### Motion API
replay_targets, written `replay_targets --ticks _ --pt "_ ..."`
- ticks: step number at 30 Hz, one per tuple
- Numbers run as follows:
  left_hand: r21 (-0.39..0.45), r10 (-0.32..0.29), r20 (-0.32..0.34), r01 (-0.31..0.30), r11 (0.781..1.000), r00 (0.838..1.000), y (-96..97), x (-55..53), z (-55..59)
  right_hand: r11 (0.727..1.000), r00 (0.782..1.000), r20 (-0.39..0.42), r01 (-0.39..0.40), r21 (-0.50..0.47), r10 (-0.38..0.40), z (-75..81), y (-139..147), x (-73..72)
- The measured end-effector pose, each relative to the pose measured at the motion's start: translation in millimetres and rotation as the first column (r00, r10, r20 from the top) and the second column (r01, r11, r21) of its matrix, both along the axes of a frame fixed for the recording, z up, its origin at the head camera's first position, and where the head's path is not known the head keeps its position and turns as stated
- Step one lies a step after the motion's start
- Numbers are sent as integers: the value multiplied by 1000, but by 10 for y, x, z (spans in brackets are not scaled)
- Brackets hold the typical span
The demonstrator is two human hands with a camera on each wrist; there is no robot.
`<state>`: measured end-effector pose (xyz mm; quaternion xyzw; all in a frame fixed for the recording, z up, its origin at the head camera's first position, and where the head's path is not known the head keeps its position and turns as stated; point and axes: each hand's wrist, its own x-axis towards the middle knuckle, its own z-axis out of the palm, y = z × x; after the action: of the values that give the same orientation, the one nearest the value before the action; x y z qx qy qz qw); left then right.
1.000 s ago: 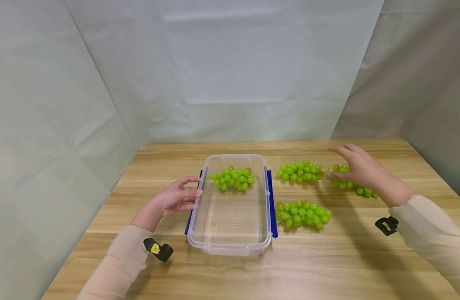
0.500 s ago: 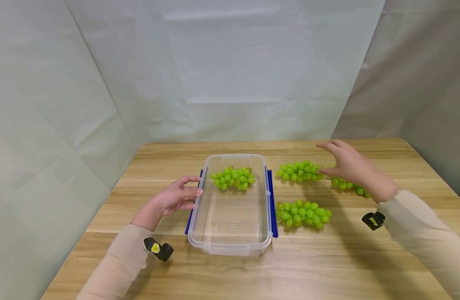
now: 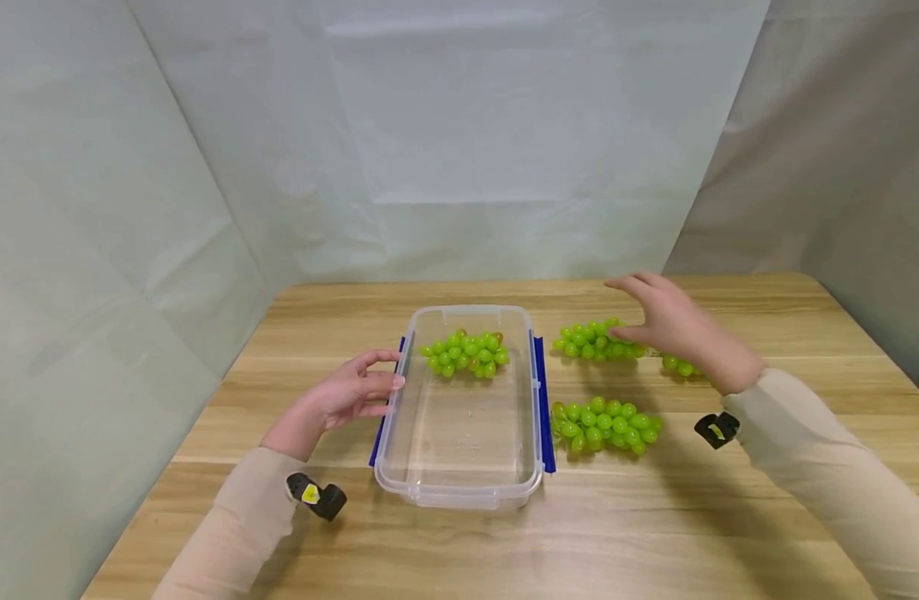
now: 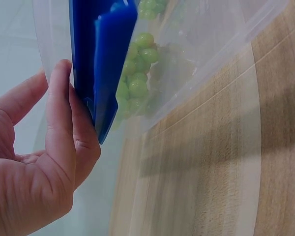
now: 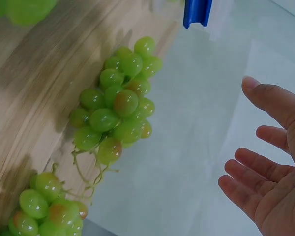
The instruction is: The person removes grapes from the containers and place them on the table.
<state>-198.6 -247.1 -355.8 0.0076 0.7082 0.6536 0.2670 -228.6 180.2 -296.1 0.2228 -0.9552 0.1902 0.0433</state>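
A clear plastic food container (image 3: 466,450) with blue side clips stands on the table, and a bunch of green grapes (image 3: 466,353) lies inside it. My left hand (image 3: 352,393) holds the container's left rim, fingers bent against the blue clip (image 4: 105,64) in the left wrist view. My right hand (image 3: 672,321), its fingers spread and holding nothing, hovers over the back bunch of grapes (image 3: 590,340). That bunch shows with its bare stem in the right wrist view. A nearer bunch of grapes (image 3: 605,427) lies right of the container.
Another bunch of grapes (image 3: 680,365) lies at the right, partly hidden under my right wrist. The wooden table (image 3: 616,533) ends at the back before a pale cloth backdrop (image 3: 474,167). Straps with small black cameras sit on both wrists.
My right hand has moved left, from above the far right bunch to above the back bunch of grapes. The left hand, the container and the grapes have stayed in place.
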Motion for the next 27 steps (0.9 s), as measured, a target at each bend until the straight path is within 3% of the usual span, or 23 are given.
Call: replay_targets --ticks 19,27 --pt "-39 9 -15 -10 999 1000 -24 30 10 998 996 -66 -54 13 55 10 -291 -57" --pt "-28 16 -7 -16 999 1000 6 36 16 999 998 -28 -54 7 54 52 -464 -81"
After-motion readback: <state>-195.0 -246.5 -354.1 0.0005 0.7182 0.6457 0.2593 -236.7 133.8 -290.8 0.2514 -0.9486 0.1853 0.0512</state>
